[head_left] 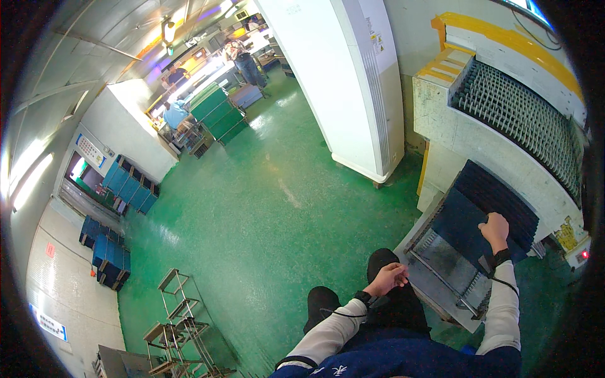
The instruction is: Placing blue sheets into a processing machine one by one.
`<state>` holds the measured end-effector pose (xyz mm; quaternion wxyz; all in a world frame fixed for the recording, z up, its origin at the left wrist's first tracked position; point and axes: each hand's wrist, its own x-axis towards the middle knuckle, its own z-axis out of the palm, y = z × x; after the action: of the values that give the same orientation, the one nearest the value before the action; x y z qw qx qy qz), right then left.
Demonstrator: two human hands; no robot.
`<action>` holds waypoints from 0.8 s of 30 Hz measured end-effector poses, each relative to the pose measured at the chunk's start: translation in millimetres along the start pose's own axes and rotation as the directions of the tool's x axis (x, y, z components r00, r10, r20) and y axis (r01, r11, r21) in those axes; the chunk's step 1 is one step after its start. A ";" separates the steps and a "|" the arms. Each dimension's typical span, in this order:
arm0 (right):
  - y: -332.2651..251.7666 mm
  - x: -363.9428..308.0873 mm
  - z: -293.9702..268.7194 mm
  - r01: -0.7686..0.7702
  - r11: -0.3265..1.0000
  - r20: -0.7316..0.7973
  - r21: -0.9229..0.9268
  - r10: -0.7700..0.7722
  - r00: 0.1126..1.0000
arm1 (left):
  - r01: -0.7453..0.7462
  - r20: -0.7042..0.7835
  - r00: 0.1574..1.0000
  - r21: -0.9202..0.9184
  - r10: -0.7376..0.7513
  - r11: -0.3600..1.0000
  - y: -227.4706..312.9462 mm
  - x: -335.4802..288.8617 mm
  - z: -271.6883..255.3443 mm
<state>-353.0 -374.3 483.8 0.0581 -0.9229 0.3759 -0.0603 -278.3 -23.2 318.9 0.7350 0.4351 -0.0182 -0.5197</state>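
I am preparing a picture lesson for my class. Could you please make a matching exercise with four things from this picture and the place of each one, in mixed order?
Things:
1. right hand
2. left hand
3. blue crates
4. metal rack

Places:
A. stacked by the wall at far left
B. on the dark blue panel at the machine
C. empty frame on the green floor, lower left
D. loosely curled above the person's knee, touching no panel

Right pairs: 1-B, 2-D, 3-A, 4-C
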 end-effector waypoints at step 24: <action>23.0 27.0 -122.3 0.249 0.969 -0.053 0.000 -0.249 0.967 | 0.034 -0.027 0.999 0.056 -0.032 0.998 4.2 6.2 1.2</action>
<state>-368.7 -417.2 602.7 0.0431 -0.9606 0.2585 -0.0925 -272.8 -28.4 319.7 0.7138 0.4629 -0.0161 -0.5253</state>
